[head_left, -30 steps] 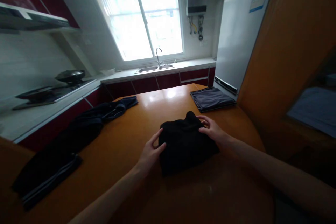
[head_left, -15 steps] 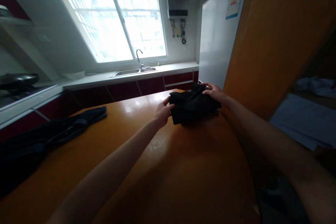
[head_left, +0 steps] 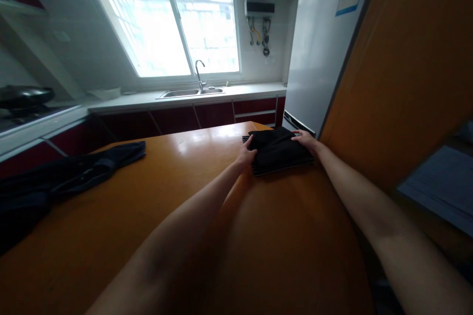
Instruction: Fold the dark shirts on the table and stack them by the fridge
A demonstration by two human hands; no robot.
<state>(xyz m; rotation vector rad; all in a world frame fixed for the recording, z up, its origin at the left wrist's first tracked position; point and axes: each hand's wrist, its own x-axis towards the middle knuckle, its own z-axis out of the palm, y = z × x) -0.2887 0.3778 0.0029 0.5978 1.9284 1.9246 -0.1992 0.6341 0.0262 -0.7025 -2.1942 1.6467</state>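
Note:
A folded black garment [head_left: 280,149] lies at the far right of the wooden table, on top of another folded garment [head_left: 257,171] whose striped edge peeks out at the left and front. My left hand [head_left: 247,154] grips the left side of the black cloth, thumb and fingers at its edge. On the far right side, my right hand [head_left: 306,140] holds the same cloth by its edge, with the fingertips partly hidden.
Dark clothing [head_left: 84,172] is spread along the left of the table [head_left: 177,216]. Past the far edge are a sink [head_left: 185,92] and a counter with a pan [head_left: 25,96] at the left. A white refrigerator [head_left: 314,49] stands behind the folded pile.
Both hands have carried the black garment from the table's middle to the far right and lowered it onto the striped-edge folded garment. The view has turned right.

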